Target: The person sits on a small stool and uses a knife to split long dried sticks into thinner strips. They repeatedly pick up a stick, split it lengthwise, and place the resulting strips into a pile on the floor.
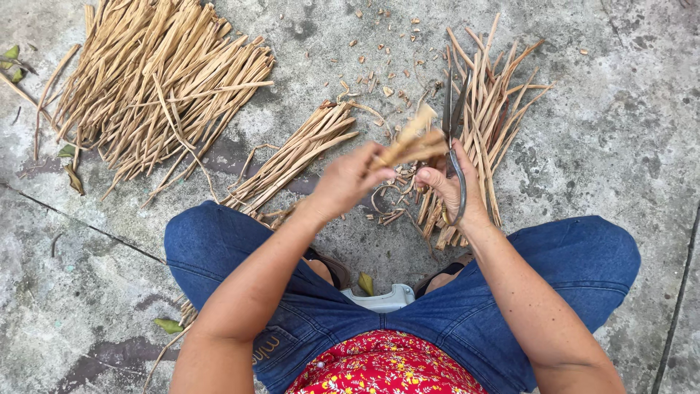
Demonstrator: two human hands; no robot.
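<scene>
Here the left hand point(348, 179) pinches a short bundle of dry stalks point(414, 142) whose long axis slants far-right toward scissors point(453, 120) gripped in the right hand point(452, 186).

No packages, labels, signs, screens.

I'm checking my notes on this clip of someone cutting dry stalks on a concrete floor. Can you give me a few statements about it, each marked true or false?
1. The right hand holds scissors. True.
2. The left hand is empty. False: it grips a small bunch of dry stalks.
3. The largest stalk pile lies at upper left. True.
4. The floor is wooden planks. False: it is stained grey concrete.
5. Small cut bits lie scattered above the hands. True.
</scene>
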